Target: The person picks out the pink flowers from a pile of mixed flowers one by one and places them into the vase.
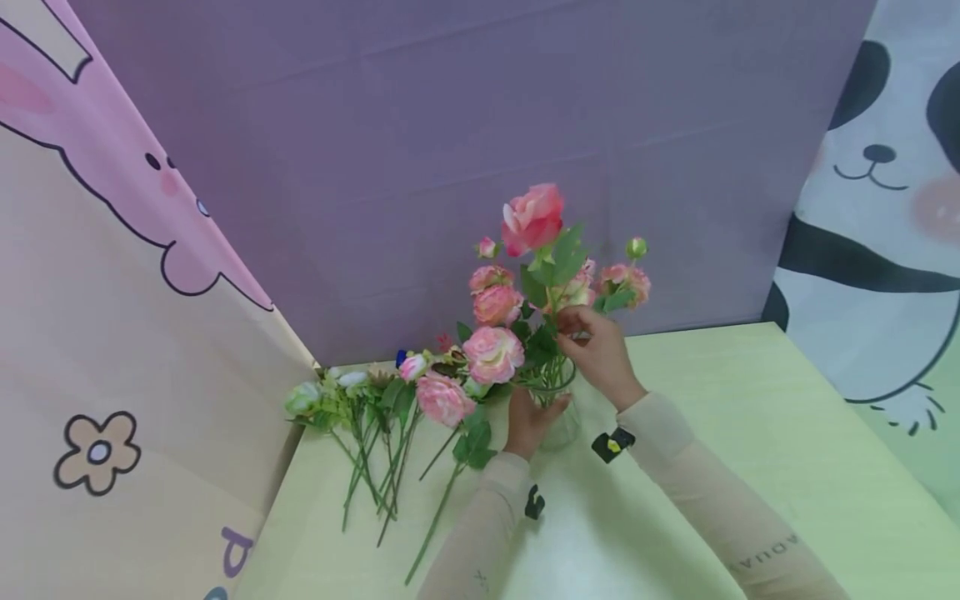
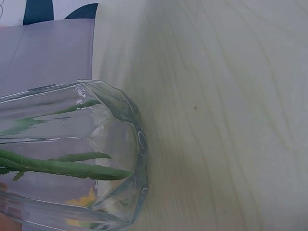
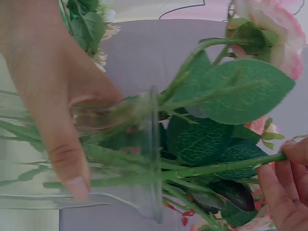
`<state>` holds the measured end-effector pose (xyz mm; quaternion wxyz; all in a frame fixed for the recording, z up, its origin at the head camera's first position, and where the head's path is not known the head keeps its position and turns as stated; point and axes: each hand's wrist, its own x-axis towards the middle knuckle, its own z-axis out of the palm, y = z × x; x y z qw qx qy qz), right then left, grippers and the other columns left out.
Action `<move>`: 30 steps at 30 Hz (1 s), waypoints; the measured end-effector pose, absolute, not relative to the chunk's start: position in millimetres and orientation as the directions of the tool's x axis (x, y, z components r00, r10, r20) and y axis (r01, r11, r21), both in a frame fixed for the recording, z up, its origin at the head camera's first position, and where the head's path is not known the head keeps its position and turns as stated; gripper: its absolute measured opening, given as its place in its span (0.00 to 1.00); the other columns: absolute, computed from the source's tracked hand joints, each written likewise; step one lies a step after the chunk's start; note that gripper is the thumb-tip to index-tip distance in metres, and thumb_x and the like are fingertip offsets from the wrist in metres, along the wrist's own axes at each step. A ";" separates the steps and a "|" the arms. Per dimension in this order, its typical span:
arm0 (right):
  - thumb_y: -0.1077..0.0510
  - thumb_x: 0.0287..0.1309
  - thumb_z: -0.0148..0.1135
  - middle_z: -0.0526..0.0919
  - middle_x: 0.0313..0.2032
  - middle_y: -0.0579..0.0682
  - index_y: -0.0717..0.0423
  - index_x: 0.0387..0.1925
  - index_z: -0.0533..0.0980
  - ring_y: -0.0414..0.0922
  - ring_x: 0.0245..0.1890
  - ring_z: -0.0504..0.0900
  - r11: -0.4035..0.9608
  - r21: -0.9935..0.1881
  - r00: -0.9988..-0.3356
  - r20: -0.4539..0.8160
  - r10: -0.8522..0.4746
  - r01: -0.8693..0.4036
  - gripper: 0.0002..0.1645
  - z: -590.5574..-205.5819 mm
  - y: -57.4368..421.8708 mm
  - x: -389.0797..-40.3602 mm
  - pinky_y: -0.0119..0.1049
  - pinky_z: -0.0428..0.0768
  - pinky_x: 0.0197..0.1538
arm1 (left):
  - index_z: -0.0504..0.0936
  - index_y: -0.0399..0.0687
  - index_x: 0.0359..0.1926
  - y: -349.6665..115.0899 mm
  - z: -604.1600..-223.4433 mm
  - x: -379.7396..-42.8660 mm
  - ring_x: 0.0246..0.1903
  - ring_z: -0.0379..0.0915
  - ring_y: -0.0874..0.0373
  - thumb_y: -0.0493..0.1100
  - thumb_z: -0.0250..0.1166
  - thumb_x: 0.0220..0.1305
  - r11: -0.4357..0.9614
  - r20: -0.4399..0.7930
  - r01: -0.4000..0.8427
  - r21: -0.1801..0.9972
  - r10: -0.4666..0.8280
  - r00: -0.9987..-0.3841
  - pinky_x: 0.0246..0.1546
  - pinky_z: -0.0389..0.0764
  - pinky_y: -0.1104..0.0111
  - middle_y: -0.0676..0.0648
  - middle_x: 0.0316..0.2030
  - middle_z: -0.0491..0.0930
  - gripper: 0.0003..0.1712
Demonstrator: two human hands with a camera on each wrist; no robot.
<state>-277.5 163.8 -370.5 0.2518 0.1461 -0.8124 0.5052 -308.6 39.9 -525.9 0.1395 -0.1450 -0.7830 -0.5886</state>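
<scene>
A clear glass vase (image 1: 564, 425) stands on the table with several pink flowers in it. My left hand (image 1: 531, 421) grips the vase just below its rim, thumb and fingers around the glass. With my right hand (image 1: 597, 354) I pinch the green stem (image 3: 226, 166) of a tall deep-pink rose (image 1: 534, 218). That stem passes down through the vase mouth, its cut end inside the glass in the right wrist view. Other stems (image 2: 72, 168) reach close to the vase bottom in the left wrist view. Pale pink blooms (image 1: 493, 355) lean out over the rim on the left.
Several loose flower stems (image 1: 375, 467) with white and green heads lie on the left of the pale table (image 1: 720, 433). One longer stem (image 1: 438, 517) lies nearer the front. A purple cloth backdrop (image 1: 420, 167) rises behind, with cartoon-printed panels at both sides.
</scene>
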 end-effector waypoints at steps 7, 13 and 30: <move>0.74 0.52 0.60 0.81 0.36 0.59 0.67 0.42 0.76 0.51 0.35 0.81 0.450 -0.730 -0.825 0.564 -0.027 -0.514 0.14 -375.9 158.2 -276.4 0.38 0.83 0.38 | 0.63 0.50 0.65 39.6 -526.9 -309.9 0.60 0.67 0.53 0.54 0.73 0.47 0.246 0.425 0.428 0.870 0.066 -0.903 0.62 0.67 0.58 0.47 0.60 0.72 0.45; 0.73 0.51 0.61 0.83 0.34 0.59 0.67 0.40 0.77 0.51 0.34 0.82 0.540 -0.673 -0.822 0.566 -0.064 -0.505 0.12 -384.4 154.9 -276.2 0.39 0.83 0.36 | 0.62 0.51 0.66 39.7 -528.8 -311.1 0.60 0.66 0.54 0.51 0.73 0.48 0.227 0.457 0.461 0.858 0.073 -0.886 0.62 0.67 0.58 0.47 0.60 0.71 0.45; 0.72 0.50 0.59 0.84 0.35 0.60 0.66 0.39 0.79 0.53 0.34 0.84 0.672 -0.577 -0.845 0.515 -0.142 -0.464 0.12 -399.6 153.2 -270.7 0.44 0.83 0.37 | 0.65 0.47 0.64 38.7 -523.8 -308.1 0.60 0.67 0.51 0.48 0.73 0.44 0.266 0.392 0.399 0.877 0.082 -0.916 0.62 0.66 0.58 0.44 0.59 0.72 0.45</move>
